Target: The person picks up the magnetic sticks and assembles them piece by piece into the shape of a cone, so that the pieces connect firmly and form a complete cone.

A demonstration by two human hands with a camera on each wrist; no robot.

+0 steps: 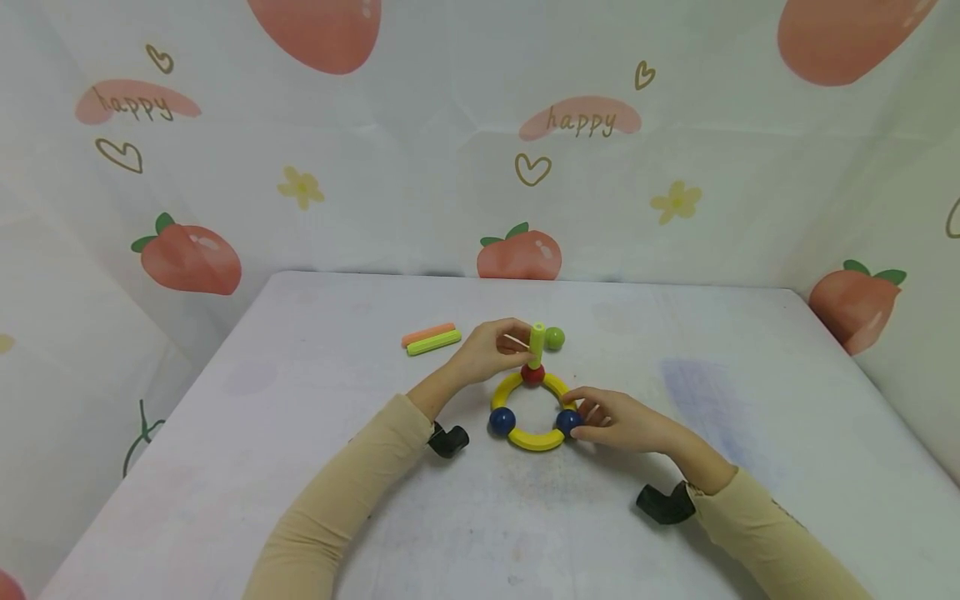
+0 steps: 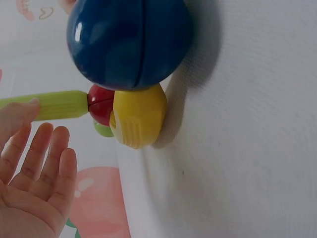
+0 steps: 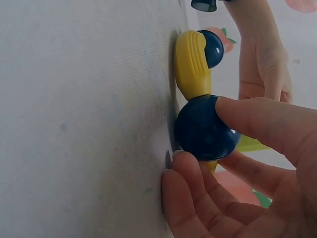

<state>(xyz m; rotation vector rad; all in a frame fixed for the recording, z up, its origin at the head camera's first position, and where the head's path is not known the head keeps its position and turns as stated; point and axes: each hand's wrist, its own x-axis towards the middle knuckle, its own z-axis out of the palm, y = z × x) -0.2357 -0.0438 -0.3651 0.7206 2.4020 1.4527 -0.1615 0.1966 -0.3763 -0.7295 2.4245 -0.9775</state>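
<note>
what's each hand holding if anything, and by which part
Left hand: upright green ridged stick, by its shaft above the glossy red ball. Right hand: glossy blue ball, by its outer side.

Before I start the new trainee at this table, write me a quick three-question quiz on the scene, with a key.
1. Choose one. The left grip pinches: A) the loose green ball; B) the upright green stick; C) the orange stick.
2. True or false: the lower end of the upright green stick meets the red ball of the ring.
3. Count: how many blue balls are in the ring, including the one at the right grip?

Key: 1. B; 2. True; 3. Two.
</note>
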